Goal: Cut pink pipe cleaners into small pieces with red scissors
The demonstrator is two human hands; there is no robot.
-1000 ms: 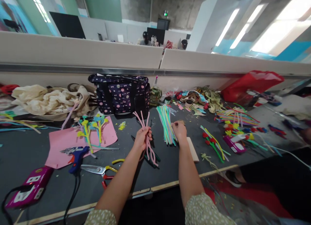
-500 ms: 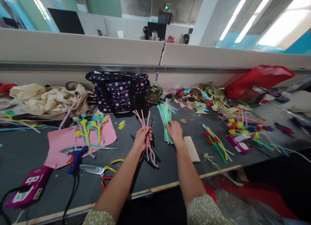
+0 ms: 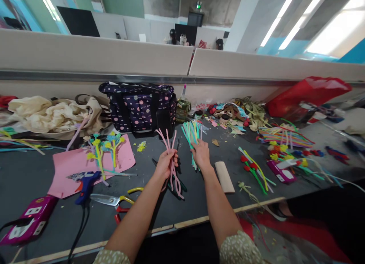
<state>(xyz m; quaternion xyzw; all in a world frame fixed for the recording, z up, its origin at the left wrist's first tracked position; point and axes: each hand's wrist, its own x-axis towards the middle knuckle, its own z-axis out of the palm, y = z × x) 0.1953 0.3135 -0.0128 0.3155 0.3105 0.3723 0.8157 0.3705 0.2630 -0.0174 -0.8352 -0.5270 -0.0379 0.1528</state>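
Observation:
My left hand (image 3: 167, 162) is closed round the middle of several pink pipe cleaners (image 3: 177, 186). Their upper ends fan out above the fist and their lower ends hang in loops over the table. To the right, my right hand (image 3: 201, 154) has its fingers curled over a bundle of mint-green, white and yellow pipe cleaners (image 3: 190, 134) lying on the dark tabletop. The bundle's top is spread out; part of its right side is hidden by the hand. Dark-handled tools, partly covered, lie beneath the pink pipe cleaners.
Scissors (image 3: 110, 200), a blue glue gun (image 3: 87, 186) and pink paper (image 3: 64, 165) with pipe-cleaner flowers lie left. A patterned bag (image 3: 137, 112) stands behind. Right are a beige roll (image 3: 224, 176), red-and-green flowers (image 3: 253, 169) and a purple power strip (image 3: 281, 171).
My right hand has shifted slightly left, and the green bundle's top has fanned out to the left. My left hand still grips the pink pipe cleaners in nearly the same place.

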